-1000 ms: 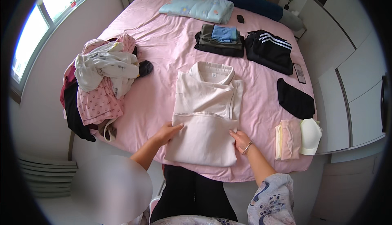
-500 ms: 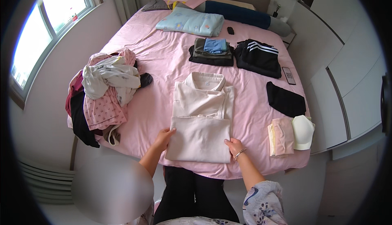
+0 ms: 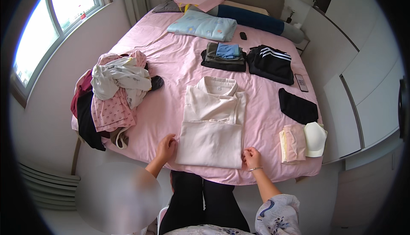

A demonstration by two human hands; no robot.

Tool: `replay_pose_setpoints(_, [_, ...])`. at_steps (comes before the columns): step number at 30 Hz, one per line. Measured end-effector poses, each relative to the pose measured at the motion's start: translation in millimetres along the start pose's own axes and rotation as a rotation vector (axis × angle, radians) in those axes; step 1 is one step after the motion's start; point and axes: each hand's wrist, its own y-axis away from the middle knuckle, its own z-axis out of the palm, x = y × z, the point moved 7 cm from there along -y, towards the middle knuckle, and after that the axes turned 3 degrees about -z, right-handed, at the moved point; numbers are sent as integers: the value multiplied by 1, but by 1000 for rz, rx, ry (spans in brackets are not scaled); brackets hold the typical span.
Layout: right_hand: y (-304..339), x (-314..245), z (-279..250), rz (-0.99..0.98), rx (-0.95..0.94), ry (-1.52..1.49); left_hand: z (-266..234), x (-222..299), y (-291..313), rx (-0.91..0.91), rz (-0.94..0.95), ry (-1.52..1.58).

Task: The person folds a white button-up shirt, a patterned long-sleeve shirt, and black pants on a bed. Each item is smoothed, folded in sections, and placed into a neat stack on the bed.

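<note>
A cream collared shirt lies in front of me, its lower part folded up over the front and its collar pointing away. My left hand is just off the shirt's lower left side, fingers loosely bent and holding nothing. At the lower right side, my right hand, with a bracelet on its wrist, has bent fingers close beside the edge; whether they touch the cloth is hard to see.
Left lies a heap of crumpled clothes. Beyond the shirt are folded dark clothes and black striped clothing. To the right are a phone, a black folded garment, a pink folded garment and a cream bra.
Both hands have let go of the shirt's folded lower part and moved slightly outward from its sides. The shirt keeps its folded shape.
</note>
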Motion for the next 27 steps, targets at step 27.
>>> replay_pose_setpoints(27, [5, -79, 70, -1305, -404, 1175, 44, 60, -43, -301, 752, -716])
